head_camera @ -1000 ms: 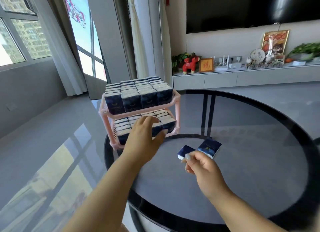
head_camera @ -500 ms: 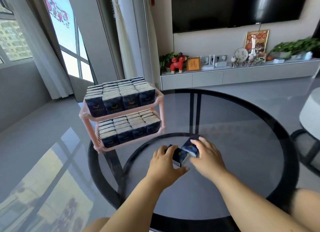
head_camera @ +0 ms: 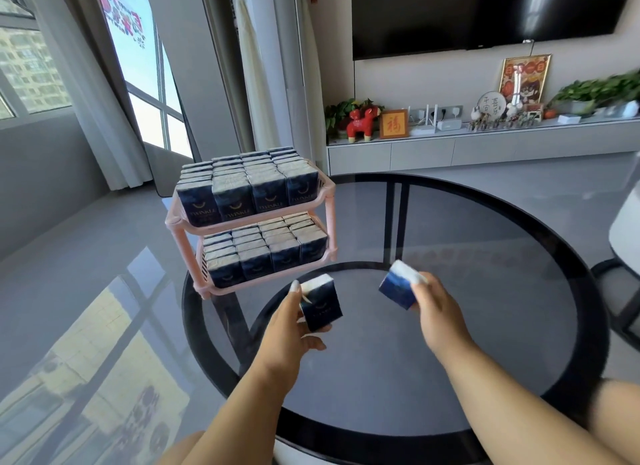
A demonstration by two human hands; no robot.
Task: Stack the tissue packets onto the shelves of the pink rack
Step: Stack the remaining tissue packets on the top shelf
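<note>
Gripping one tissue packet point(head_camera: 321, 307) w/ left hand point(head_camera: 289, 329), fingers curled; right hand point(head_camera: 437, 314) pinching another packet point(head_camera: 398, 286). Both above table point(head_camera: 485, 326), near pink rack point(head_camera: 258, 222), shelves packed.

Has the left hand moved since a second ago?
Yes. The left hand has left the rack's lower shelf, pulled back toward the person, and grips a packet.

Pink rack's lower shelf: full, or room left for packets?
Apparently full. The lower shelf shows four columns of tissue packets front to back without visible gaps; its far back is hidden under the upper shelf.
</note>
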